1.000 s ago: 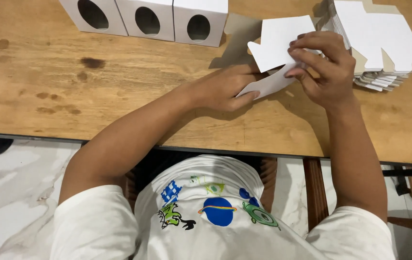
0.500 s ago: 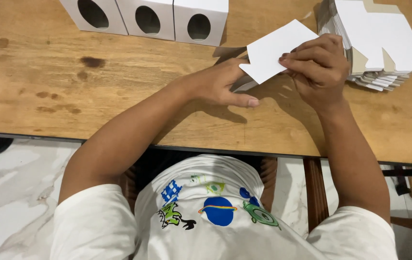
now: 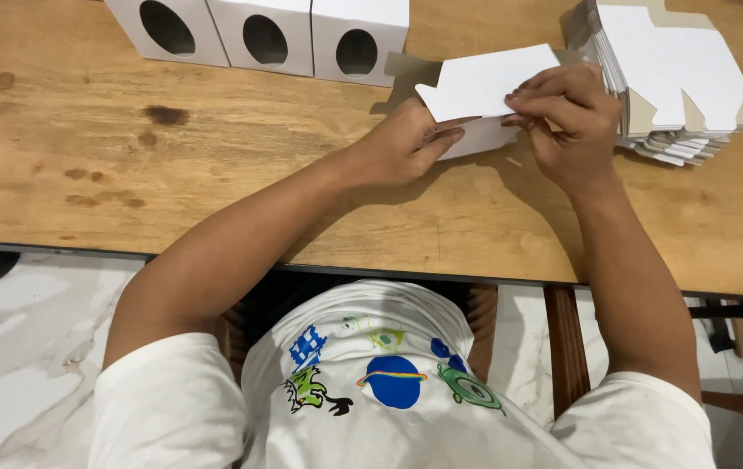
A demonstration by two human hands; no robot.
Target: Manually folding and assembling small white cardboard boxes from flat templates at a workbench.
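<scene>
Wide open wood on the table (image 3: pixel 128 174), from the near edge up to the far edge, where three boxes (image 3: pixel 272 35) stand side by side and wall off the far-left stretch. Toward the far-right corner a stack of blanks (image 3: pixel 675 78) fills the room. Between boxes and stack, the gap is taken up: the left hand (image 3: pixel 402 143) and right hand (image 3: pixel 562 117) meet there on a card (image 3: pixel 489 91). Both forearms slant across the near edge, bare board between them and along the right edge below the stack.

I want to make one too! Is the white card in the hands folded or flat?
Folded. The white card bends along a crease: one part stands up, another lies on the table under the left hand.
</scene>
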